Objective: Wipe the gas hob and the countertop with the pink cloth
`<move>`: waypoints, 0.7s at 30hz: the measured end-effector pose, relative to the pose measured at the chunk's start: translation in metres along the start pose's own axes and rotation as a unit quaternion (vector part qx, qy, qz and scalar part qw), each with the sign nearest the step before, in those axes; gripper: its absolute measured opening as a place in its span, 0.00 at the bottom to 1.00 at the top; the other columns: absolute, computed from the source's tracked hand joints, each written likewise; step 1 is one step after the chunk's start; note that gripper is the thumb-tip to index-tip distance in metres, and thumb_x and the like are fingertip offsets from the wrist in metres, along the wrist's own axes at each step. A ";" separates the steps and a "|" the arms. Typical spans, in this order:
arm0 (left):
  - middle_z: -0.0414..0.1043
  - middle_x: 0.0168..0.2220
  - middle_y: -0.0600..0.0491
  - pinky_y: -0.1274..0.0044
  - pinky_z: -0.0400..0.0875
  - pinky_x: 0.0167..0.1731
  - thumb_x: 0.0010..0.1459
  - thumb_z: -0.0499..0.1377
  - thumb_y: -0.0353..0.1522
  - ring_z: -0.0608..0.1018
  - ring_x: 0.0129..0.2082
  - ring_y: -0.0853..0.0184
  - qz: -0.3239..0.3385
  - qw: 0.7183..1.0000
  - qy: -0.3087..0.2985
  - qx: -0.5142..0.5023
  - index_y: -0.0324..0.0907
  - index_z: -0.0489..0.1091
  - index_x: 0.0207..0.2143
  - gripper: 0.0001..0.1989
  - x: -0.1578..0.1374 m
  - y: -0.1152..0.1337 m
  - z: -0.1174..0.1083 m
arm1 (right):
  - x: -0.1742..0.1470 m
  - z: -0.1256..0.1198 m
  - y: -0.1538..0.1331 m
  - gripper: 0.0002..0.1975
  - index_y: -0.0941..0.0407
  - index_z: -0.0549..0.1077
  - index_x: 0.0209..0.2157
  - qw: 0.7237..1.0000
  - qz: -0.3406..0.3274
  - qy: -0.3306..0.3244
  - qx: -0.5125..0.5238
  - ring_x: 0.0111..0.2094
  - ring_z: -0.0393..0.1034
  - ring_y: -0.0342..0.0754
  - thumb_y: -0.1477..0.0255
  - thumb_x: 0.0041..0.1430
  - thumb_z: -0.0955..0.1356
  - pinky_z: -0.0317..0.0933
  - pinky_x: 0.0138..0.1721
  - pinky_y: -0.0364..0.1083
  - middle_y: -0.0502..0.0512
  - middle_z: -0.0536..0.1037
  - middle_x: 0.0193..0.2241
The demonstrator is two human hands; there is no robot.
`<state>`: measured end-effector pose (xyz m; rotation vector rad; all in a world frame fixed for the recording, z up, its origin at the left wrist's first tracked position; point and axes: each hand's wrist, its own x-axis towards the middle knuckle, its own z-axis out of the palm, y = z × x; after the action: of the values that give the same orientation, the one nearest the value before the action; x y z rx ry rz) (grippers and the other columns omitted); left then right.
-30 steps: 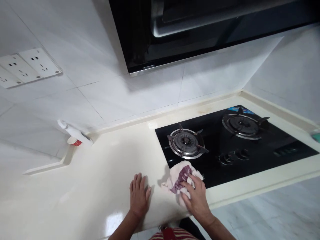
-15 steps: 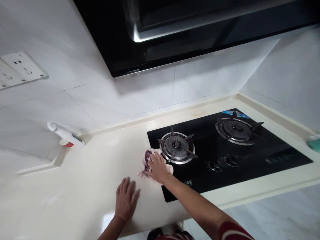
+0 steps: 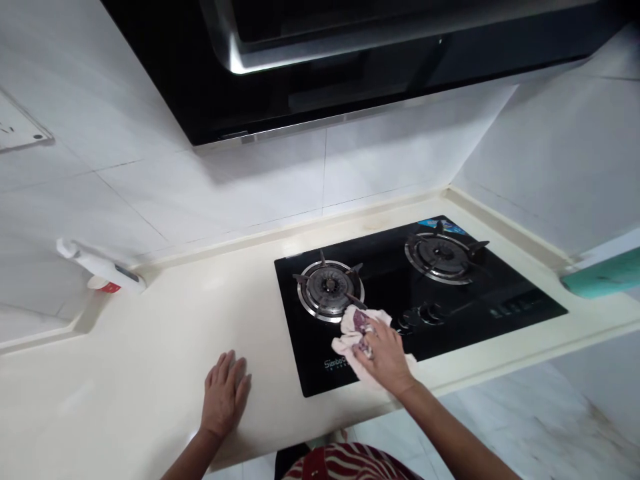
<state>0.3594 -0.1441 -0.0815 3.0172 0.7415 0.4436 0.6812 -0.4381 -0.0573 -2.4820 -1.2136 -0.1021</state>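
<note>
Clutching the cloth [image 3: 353,327], your right hand [image 3: 386,357] shifts rightward; wiping reaches the hob's [image 3: 385,283] near side. Your left hand [image 3: 223,396] lies flat.

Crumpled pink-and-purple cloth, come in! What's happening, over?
Bare right hand gripping cloth. Cloth on black glass cooktop. Bare left hand on cream countertop. Nearby: round metal-rimmed burner.
</note>
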 end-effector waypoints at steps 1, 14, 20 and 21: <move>0.63 0.64 0.44 0.61 0.60 0.60 0.67 0.50 0.41 0.61 0.67 0.55 0.000 1.000 -0.001 0.004 0.44 0.67 0.58 0.21 0.000 0.000 0.000 | 0.003 -0.005 0.008 0.12 0.56 0.74 0.33 1.000 0.011 0.006 -0.010 0.63 0.54 0.61 0.62 0.62 0.65 0.51 0.60 0.60 0.64 0.67 0.60; 0.63 0.65 0.44 0.61 0.61 0.58 0.67 0.46 0.42 0.63 0.65 0.54 -0.011 1.000 -0.020 0.015 0.43 0.68 0.58 0.24 0.005 -0.003 -0.002 | -0.009 0.023 -0.110 0.22 0.55 0.75 0.48 0.956 -0.212 -0.157 0.126 0.66 0.49 0.62 0.56 0.59 0.66 0.44 0.63 0.62 0.59 0.67 0.62; 0.63 0.64 0.43 0.61 0.61 0.59 0.68 0.46 0.41 0.62 0.66 0.54 -0.009 1.000 -0.015 0.016 0.43 0.68 0.58 0.23 0.008 0.000 -0.003 | -0.025 -0.015 0.006 0.13 0.56 0.77 0.38 0.996 0.060 -0.060 0.010 0.62 0.55 0.63 0.62 0.59 0.66 0.51 0.57 0.61 0.61 0.69 0.59; 0.63 0.64 0.43 0.61 0.61 0.59 0.68 0.46 0.41 0.62 0.66 0.54 -0.009 1.000 -0.015 0.017 0.43 0.68 0.58 0.23 0.008 0.000 -0.003 | -0.033 -0.022 0.030 0.12 0.55 0.77 0.36 0.996 0.086 -0.029 -0.007 0.61 0.56 0.62 0.63 0.60 0.65 0.52 0.57 0.60 0.61 0.69 0.59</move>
<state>0.3651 -0.1406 -0.0768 3.0381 0.7805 0.3880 0.6858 -0.4871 -0.0534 -2.6065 -1.0176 0.0073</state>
